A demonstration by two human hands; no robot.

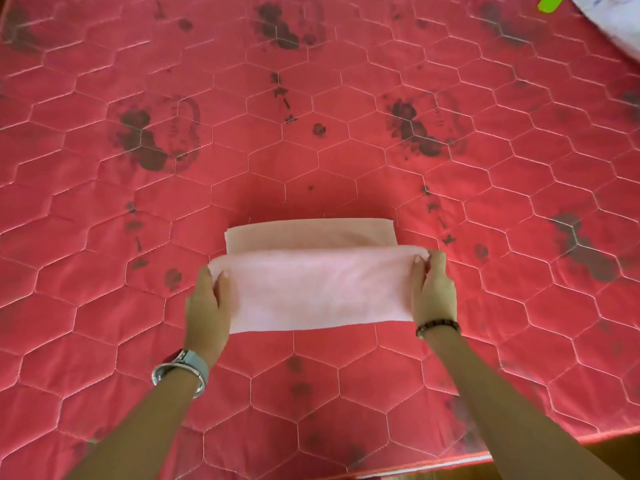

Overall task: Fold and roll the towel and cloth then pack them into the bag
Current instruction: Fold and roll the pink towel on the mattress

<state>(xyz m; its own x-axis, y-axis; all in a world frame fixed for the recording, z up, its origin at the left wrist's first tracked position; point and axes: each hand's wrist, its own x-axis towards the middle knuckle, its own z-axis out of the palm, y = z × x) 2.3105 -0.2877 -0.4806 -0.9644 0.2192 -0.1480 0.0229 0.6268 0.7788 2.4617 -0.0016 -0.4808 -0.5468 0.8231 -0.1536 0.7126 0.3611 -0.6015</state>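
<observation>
Pink towel (318, 289) soft, light, floppy, on red mattress (311, 150). Left hand (207, 303) & right hand (433, 289) each pinch rolled end. Best hold: both ends, else unrolls.

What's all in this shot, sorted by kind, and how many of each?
Pink towel, partly rolled on the mattress: 1
Hands gripping its ends, the left hand and the right hand: 2
Wrist items, a watch on the left and a bead bracelet on the right: 2
Red quilted mattress: 1
Green object at the top right edge: 1
Total: 7
</observation>
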